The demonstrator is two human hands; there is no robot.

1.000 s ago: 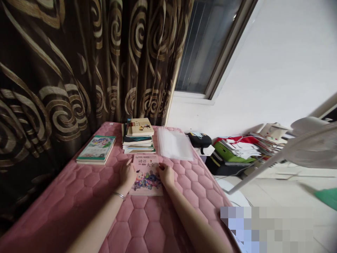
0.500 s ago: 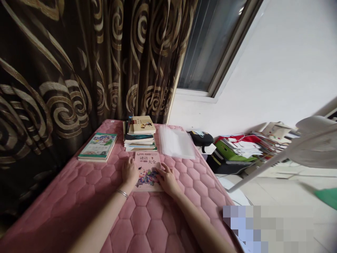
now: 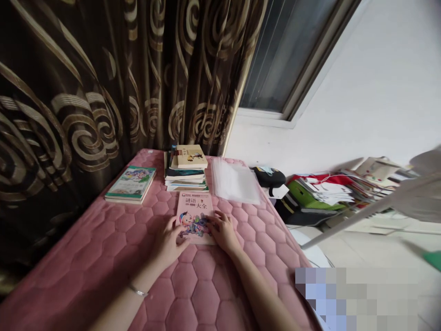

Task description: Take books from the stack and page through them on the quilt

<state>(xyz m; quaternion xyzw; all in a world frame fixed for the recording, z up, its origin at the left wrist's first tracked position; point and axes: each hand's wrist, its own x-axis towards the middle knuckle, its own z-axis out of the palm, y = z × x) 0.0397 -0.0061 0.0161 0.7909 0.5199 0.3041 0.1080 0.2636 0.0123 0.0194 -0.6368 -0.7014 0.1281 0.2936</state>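
Observation:
A pink book with a cartoon child on its cover lies flat on the pink quilted mattress. At the book's lower left corner is my left hand, fingers apart, the thumb by the bottom edge. My right hand rests on the book's right edge with bent, spread fingers touching the cover. Just behind the book stands a pile of books, a cream one on top. Clear plastic sleeves lie to the right of the pile. Two stacked green-covered books are off to the left.
A dark patterned curtain hangs along the left and back. Beyond the mattress's right side are a black case, a green bag with papers, and a white fan on a slanted pole.
My left hand has slid down from the pink book's left side to its lower left corner. The right hand stays at the right edge. The view has shifted slightly.

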